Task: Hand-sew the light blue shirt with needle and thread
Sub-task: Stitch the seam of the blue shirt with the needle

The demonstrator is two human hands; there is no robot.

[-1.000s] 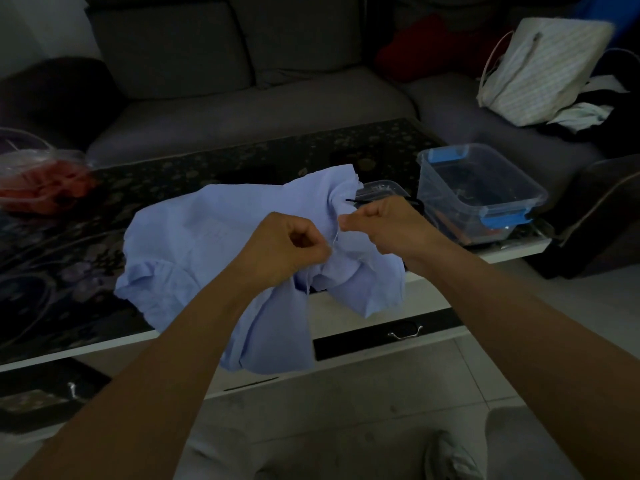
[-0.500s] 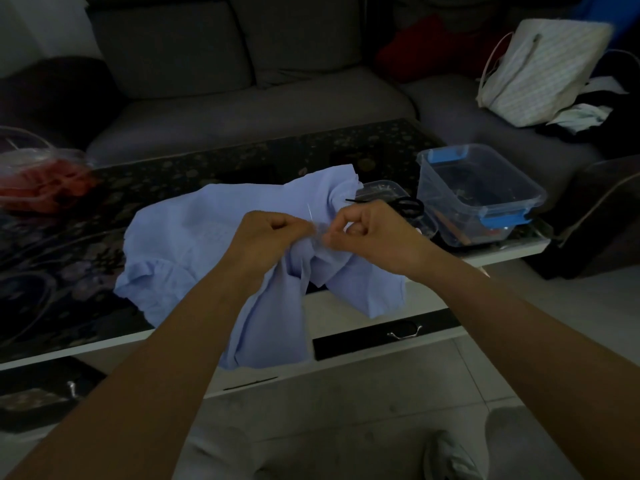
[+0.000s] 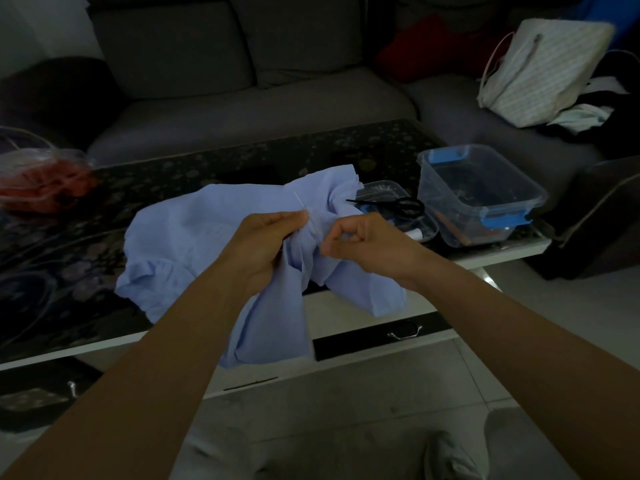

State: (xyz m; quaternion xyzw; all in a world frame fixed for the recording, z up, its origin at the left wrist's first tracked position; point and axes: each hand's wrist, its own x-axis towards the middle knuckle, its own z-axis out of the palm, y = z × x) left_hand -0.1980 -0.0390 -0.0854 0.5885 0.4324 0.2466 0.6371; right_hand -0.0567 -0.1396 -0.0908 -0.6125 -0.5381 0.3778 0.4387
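Bare forearms (image 3: 166, 358) — light grey trousers (image 3: 523, 441), pale grey shoe (image 3: 450, 457) below.

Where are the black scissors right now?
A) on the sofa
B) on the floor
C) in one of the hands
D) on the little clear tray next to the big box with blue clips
D: the black scissors lie on the small clear tray, between the blue shirt and the big clear box with blue clips.
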